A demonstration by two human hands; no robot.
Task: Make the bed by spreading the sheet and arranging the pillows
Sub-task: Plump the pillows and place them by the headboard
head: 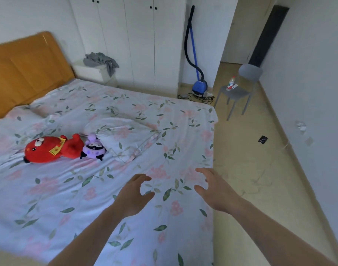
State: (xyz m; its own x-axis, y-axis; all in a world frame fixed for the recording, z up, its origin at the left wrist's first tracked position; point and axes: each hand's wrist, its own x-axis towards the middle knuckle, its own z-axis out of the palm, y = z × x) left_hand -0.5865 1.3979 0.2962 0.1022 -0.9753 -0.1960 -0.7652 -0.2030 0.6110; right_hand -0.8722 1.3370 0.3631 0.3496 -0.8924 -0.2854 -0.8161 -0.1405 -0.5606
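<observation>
Both arms reach out over the floral sheet (99,198), which covers the bed. The left hand (134,194) and right hand (214,191) hover with fingers spread, holding nothing. A matching pillow (124,135) lies at eleven o'clock from them, touching a purple plush (92,147).

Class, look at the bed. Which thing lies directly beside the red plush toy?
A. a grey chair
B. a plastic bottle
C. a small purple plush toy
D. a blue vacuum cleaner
C: the purple plush toy lies on the floral sheet right against the red plush toy; no other listed item is on the bed.
</observation>
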